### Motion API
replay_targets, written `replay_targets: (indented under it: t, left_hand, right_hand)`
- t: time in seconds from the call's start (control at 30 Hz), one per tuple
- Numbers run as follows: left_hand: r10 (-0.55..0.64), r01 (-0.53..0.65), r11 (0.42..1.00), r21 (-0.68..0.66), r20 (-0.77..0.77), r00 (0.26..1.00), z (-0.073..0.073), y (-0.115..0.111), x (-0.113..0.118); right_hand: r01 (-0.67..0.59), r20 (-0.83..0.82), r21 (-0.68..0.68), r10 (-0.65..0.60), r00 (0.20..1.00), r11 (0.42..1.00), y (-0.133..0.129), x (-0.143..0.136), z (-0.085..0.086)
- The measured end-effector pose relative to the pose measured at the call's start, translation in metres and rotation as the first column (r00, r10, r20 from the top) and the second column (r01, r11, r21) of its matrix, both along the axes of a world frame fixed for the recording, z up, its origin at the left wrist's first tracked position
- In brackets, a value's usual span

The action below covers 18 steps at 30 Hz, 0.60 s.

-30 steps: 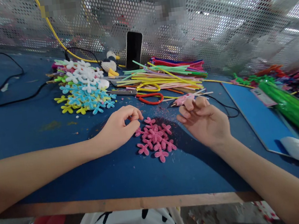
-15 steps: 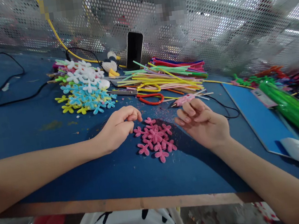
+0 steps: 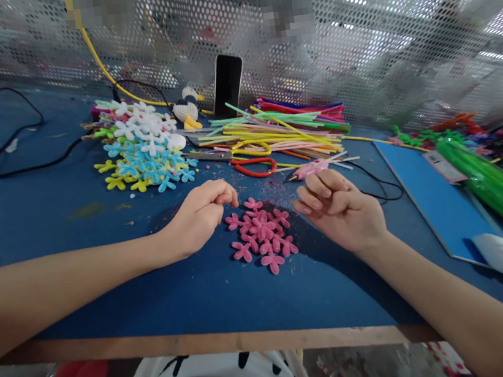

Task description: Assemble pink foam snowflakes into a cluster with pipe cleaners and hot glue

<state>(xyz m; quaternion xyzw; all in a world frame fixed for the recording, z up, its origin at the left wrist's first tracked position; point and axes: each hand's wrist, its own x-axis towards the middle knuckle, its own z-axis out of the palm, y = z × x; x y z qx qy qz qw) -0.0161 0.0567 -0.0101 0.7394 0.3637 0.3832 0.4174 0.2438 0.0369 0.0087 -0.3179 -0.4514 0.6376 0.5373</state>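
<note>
A pink snowflake made of fuzzy pipe cleaners (image 3: 264, 231) lies flat on the blue table between my hands. My left hand (image 3: 205, 210) rests on its left side with the fingers curled in, close to the upper left petals but apart from them. On the other side, my right hand (image 3: 339, 204) is turned palm inward with its fingers folded loosely. Nothing shows in either hand. Just beyond my right hand lies a pink glue gun (image 3: 314, 168), its tip pointing left. Scissors with a red and yellow handle (image 3: 255, 168) lie past the snowflake.
A pile of white, blue and yellow pipe-cleaner snowflakes (image 3: 146, 143) sits at the left. Loose pipe cleaners (image 3: 271, 130) spread in front of an upright phone (image 3: 227, 85). At the right are a blue board (image 3: 428, 196) and a green wrapped bundle (image 3: 497, 190). Perforated metal mesh (image 3: 332, 60) stands behind.
Both hands and the snowflake stay practically where they were. Only the camera view has shifted very slightly.
</note>
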Motion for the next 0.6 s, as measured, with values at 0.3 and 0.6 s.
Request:
replay_targets:
  t: [0.3, 0.6]
  left_hand:
    - [0.024, -0.022, 0.996, 0.083, -0.020, 1.000, -0.0013, -0.0021, 0.0012]
    - [0.037, -0.020, 0.986, 0.166, -0.101, 0.994, -0.0032, 0.0000, 0.0006]
  right_hand:
    - [0.098, 0.013, -0.004, -0.098, 0.995, 0.995, 0.0016, -0.0006, -0.0032]
    - [0.084, 0.055, 0.038, -0.086, 0.995, 0.996, 0.0026, -0.0022, -0.0061]
